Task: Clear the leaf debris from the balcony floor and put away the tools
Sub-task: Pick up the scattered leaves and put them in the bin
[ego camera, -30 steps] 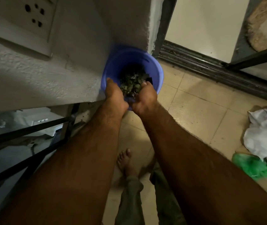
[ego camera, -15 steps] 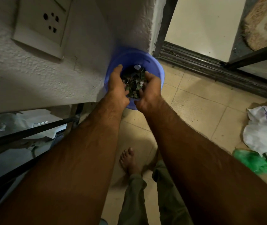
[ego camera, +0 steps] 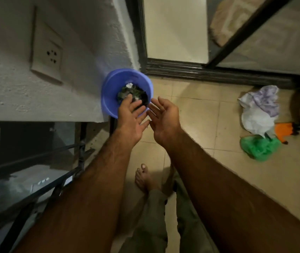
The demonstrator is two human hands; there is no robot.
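Observation:
A blue plastic bucket point(ego camera: 112, 84) stands on the tiled floor against the white wall corner. Dark leaf debris point(ego camera: 136, 93) with a white scrap on top lies inside it. My left hand point(ego camera: 132, 118) is spread palm up over the bucket's near rim, fingers reaching above the leaves, holding nothing. My right hand point(ego camera: 164, 118) is just to the right of the bucket, palm up, fingers apart and empty. The two hands almost touch at their inner edges.
A black metal railing point(ego camera: 41, 179) runs along the left. A dark sliding-door track point(ego camera: 209, 72) crosses the back. A pile of white, green and orange plastic bags point(ego camera: 260, 125) lies at the right. My bare foot point(ego camera: 143, 178) stands on the beige tiles point(ego camera: 191, 114).
Both hands held a cupped load of leaves over the bucket; the leaves have dropped in, and the hands have opened and drawn back toward me.

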